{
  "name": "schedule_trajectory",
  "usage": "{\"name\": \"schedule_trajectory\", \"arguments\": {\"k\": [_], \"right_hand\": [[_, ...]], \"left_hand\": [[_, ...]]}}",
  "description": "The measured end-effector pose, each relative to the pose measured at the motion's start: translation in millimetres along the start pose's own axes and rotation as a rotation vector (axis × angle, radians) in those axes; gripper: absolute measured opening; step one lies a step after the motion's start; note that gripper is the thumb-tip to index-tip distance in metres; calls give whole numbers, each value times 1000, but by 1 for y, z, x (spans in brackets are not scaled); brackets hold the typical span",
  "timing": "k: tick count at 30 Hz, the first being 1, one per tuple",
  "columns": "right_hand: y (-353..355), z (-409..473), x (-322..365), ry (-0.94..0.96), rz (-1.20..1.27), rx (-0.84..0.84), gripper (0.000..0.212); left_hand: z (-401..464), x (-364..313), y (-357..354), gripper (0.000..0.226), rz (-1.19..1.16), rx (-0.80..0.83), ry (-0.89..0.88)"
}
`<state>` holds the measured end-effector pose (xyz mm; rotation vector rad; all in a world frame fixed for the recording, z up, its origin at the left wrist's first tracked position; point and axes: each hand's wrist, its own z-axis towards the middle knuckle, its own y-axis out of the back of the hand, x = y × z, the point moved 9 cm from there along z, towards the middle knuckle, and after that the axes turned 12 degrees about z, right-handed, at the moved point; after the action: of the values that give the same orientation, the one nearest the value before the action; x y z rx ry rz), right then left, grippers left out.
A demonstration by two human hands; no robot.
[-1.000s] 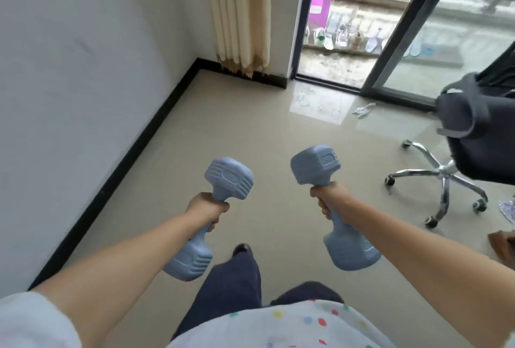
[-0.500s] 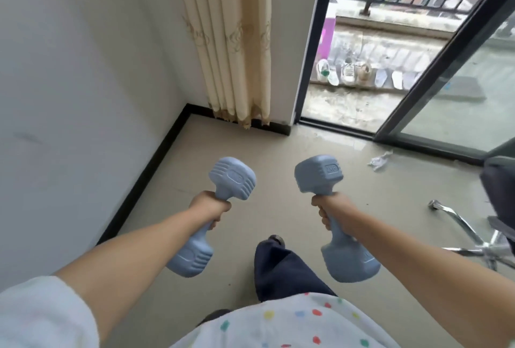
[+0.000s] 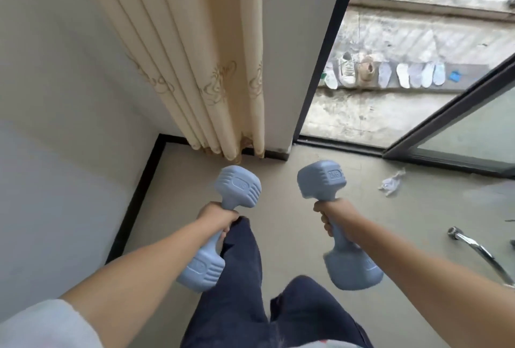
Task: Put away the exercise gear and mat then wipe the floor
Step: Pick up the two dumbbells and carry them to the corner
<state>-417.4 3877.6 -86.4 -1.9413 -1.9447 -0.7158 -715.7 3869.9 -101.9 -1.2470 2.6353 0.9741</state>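
Observation:
I carry two light blue dumbbells out in front of me above the beige floor. My left hand (image 3: 216,218) grips the handle of the left dumbbell (image 3: 238,187), whose far head points toward the room corner. My right hand (image 3: 331,214) grips the handle of the right dumbbell (image 3: 322,180), held almost upright with its lower head near my right thigh. No mat shows in the head view.
A white wall with a black skirting (image 3: 139,197) runs along the left. A cream curtain (image 3: 206,69) hangs in the corner ahead. The balcony door (image 3: 320,69) stands open, with shoes (image 3: 347,70) lined up outside. A crumpled tissue (image 3: 391,183) lies on the floor; a chrome chair leg (image 3: 479,253) at right.
I have walked toward the corner: curtain and doorway are much nearer and the office chair has slid out of view at right. Both hands keep holding the dumbbells.

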Motion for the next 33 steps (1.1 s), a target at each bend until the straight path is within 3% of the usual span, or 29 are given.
{"name": "schedule_trajectory", "arguments": {"k": [8, 21, 27, 33], "right_hand": [[-30, 163, 25, -188, 149, -71, 20], [-124, 563, -115, -178, 208, -83, 17], [-135, 667, -141, -135, 283, -89, 15], [-133, 710, -138, -107, 344, -89, 19]], "left_hand": [[177, -60, -3, 9, 106, 101, 62], [558, -29, -215, 11, -121, 127, 116], [654, -28, -267, 15, -207, 108, 56], [697, -52, -279, 13, -231, 106, -1]]}}
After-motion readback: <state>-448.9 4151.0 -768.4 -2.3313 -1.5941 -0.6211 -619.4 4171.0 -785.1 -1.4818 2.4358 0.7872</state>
